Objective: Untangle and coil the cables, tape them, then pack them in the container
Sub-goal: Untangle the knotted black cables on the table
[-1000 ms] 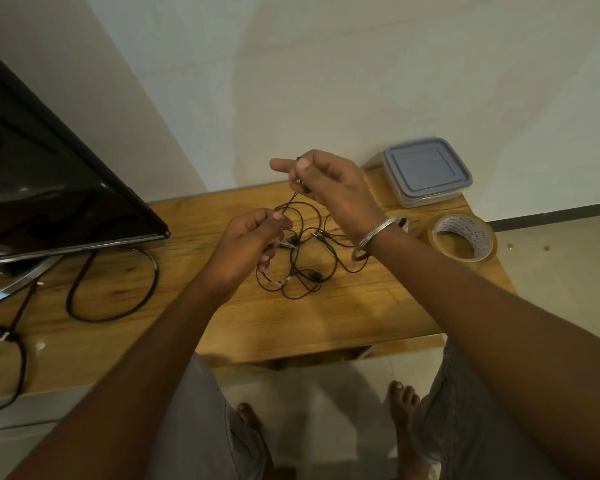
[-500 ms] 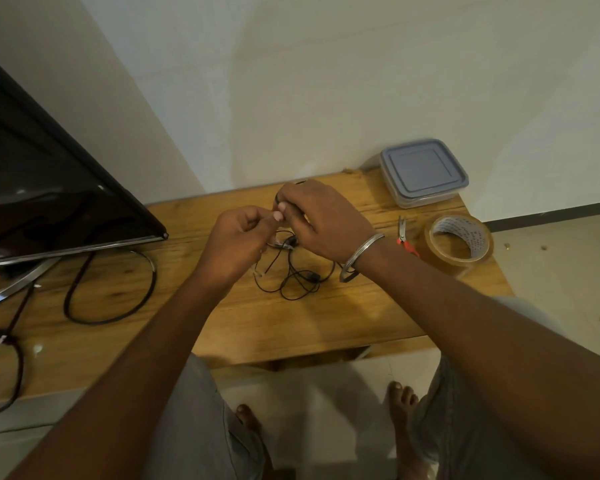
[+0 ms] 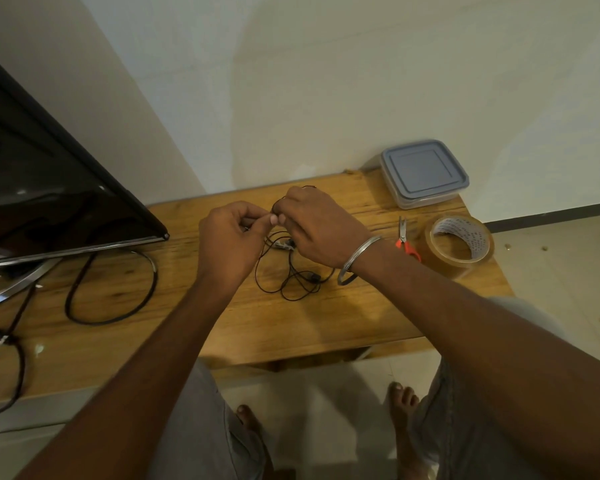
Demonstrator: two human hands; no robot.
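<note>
A thin black tangled cable (image 3: 293, 282) lies in loose loops on the wooden table (image 3: 291, 327), its upper part lifted between my hands. My left hand (image 3: 227, 237) pinches a strand with curled fingers. My right hand (image 3: 314, 226), with a metal bangle on the wrist, pinches the cable right beside it, fingertips almost touching the left ones. A short loop of cable shows above my right knuckles. The lidded grey plastic container (image 3: 425, 173) stands at the table's back right corner. A roll of brown tape (image 3: 459, 242) sits at the right edge.
Small orange-handled scissors (image 3: 405, 239) lie between my right wrist and the tape. A dark TV screen (image 3: 42, 195) on a metal stand fills the left, with thick black power cables (image 3: 111, 289) looped on the table below it. The wall runs behind the table.
My right hand came down from its raised position to meet my left hand, lowering the cable. Both hands now pinch it close together just above the table.
</note>
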